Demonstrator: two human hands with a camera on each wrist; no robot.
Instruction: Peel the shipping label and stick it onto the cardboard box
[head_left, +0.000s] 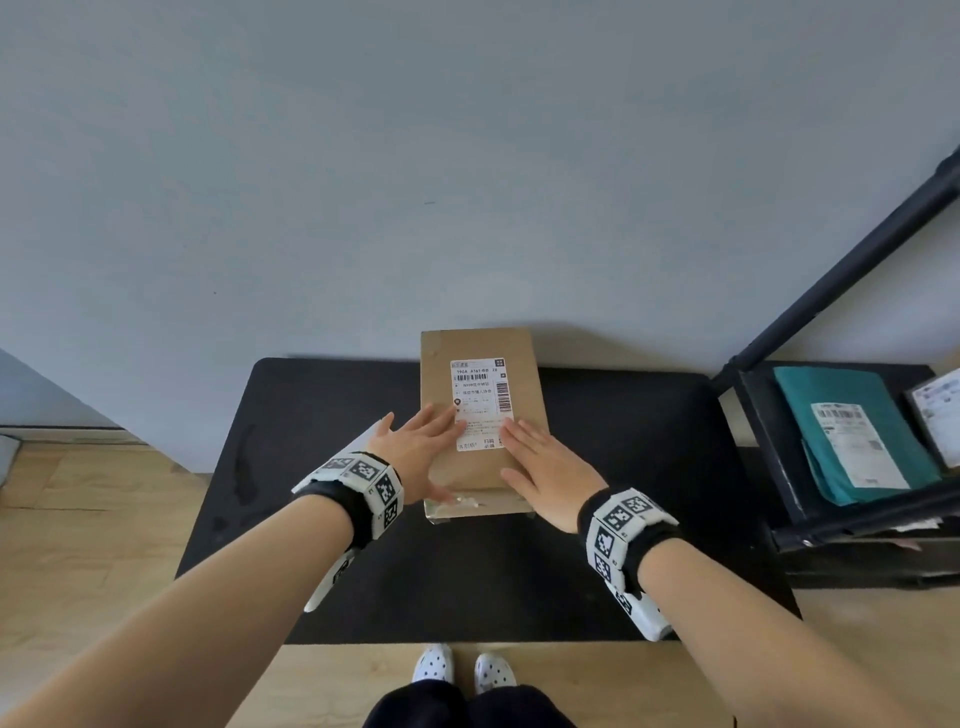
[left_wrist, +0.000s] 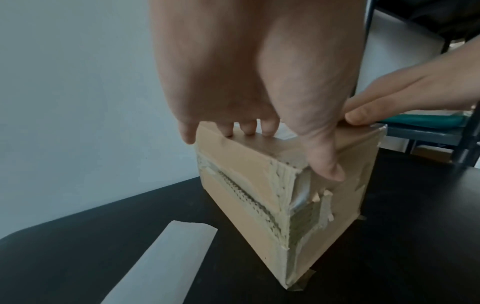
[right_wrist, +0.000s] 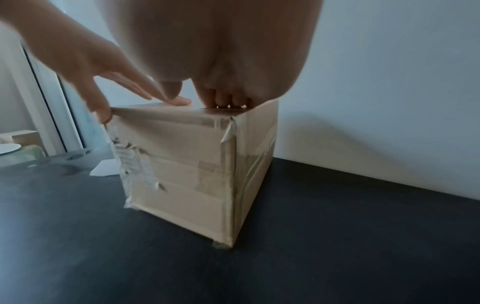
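Brown cardboard box; white shipping label, black barcodes; black table; teal parcel.

Both flat hands, left hand and right hand, press shipping label onto cardboard box.

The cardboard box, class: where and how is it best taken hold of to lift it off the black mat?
Probably grip the cardboard box by its two long side walls, one hand from each side. It stands upright with the shipping label on top, and those sides look bare.

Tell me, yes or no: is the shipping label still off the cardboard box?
No: the shipping label lies flat on top of the cardboard box, with the left hand and right hand pressing it.
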